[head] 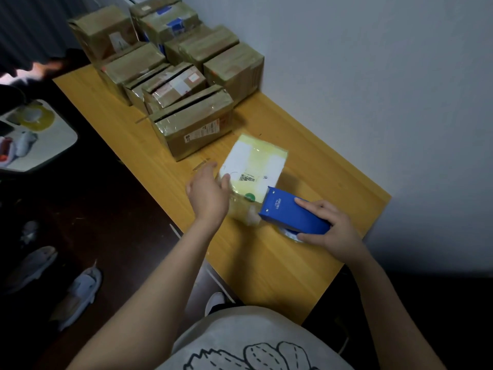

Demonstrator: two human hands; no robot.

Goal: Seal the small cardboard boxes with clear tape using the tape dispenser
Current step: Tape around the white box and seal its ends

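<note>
Right hand (332,231) grips tape dispenser (292,213) — left hand (209,193) steadies yellow box (253,169).

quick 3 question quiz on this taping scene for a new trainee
1. True or false: the blue tape dispenser lies unheld on the table.
2. The left hand touches: A the yellow-white box; B the dispenser; C the wall.
3. Fill in: the brown boxes are grouped at the table's ____ end.

Key: 1 false, the right hand grips it; 2 A; 3 far.
</note>
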